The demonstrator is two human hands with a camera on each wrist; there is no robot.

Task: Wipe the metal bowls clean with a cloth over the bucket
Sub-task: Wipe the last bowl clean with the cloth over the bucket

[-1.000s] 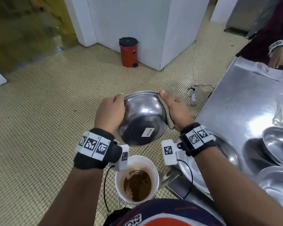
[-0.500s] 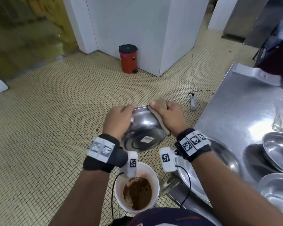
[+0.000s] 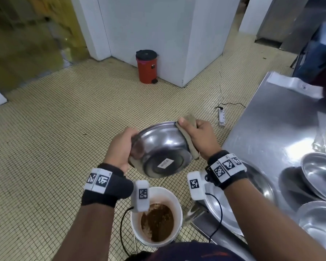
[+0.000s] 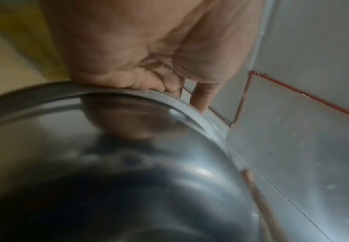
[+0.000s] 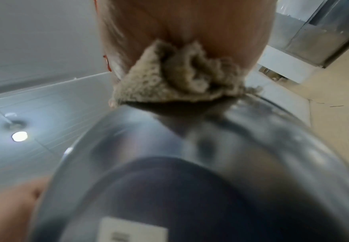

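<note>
- White plastic, the bucket stands on the tiled floor nearest the person, brown sludge in its bottom; to its right runs the steel counter, with more metal bowls lying on it
- Directly above the bucket the held bowl hangs tilted, its underside and a white sticker turned toward the person, its mouth facing away; the steel shines, with a darker ring around the base
- The left hand grips the bowl's left rim; in the left wrist view the palm sits against the rim and the fingers curl over it
- The right hand clamps a beige cloth onto the right rim, thumb on the outside; the right wrist view shows the cloth bunched under the fingers against the steel
- Beyond the bucket, a white power strip lies on the floor; farther still, a red pedal bin stands by a white pillar
</note>
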